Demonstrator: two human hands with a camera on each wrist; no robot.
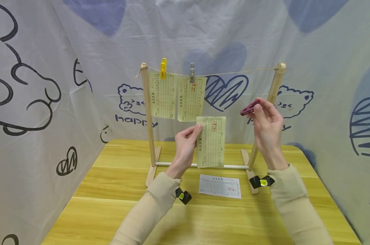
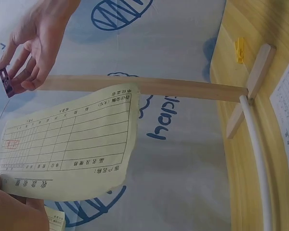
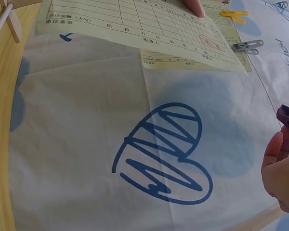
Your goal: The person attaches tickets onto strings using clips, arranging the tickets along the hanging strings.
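My left hand (image 1: 186, 143) pinches a yellow receipt slip (image 1: 212, 143) by its left edge, holding it upright below the string (image 1: 234, 73). In my right hand (image 1: 268, 126) is a dark purple clothespin (image 1: 249, 107), gripped between thumb and fingers to the right of the slip. Two more yellow slips hang from the string: the left one (image 1: 163, 98) under a yellow clothespin (image 1: 163, 69), the other (image 1: 189, 102) under a grey clothespin (image 1: 192, 72). The left wrist view shows the held slip (image 2: 67, 144) close up, its printed table facing the camera.
A wooden frame with a left post (image 1: 149, 119) and a right post (image 1: 275, 85) carries the string. A white rod (image 1: 237, 166) joins the posts low down. One white printed slip (image 1: 220, 186) lies on the wooden table (image 1: 111, 194). Another yellow clothespin (image 2: 239, 50) lies near the right foot.
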